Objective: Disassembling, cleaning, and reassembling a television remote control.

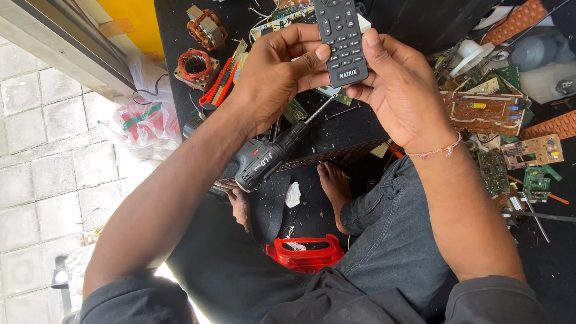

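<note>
hands meet high in the view around a black remote control [341, 37], held upright with its button face toward the camera and its top cut off by the upper edge. left hand [273, 78] curls in from the left, thumb pressed flat across the lower left corner of the remote, fingers wrapped behind it. right hand [399, 90] closes on it from the right and below, thumb lying along the right edge, fingers hidden behind the casing; a thin beaded bracelet [437, 150] circles that wrist. both grips are pinched shut on the remote, which is lifted clear of the dark mat [360, 129] beneath. just under the left forearm a black cordless drill [267, 157] lies on the mat, its bit pointing up and right toward the hands. beside it to the left sits an orange-handled tool [219, 84], and further up two copper-wound motor cores [195, 65]. to the right, well apart from the hands, a heap of brown and green circuit boards [486, 111] spreads across the mat. below, the person sits in dark jeans [393, 240], one bare foot [333, 186] resting on the mat, a red plastic tray [306, 252] near the lap. grey paving tiles [42, 150] run along the left side, with a plastic bag [147, 123] at their edge.
</note>
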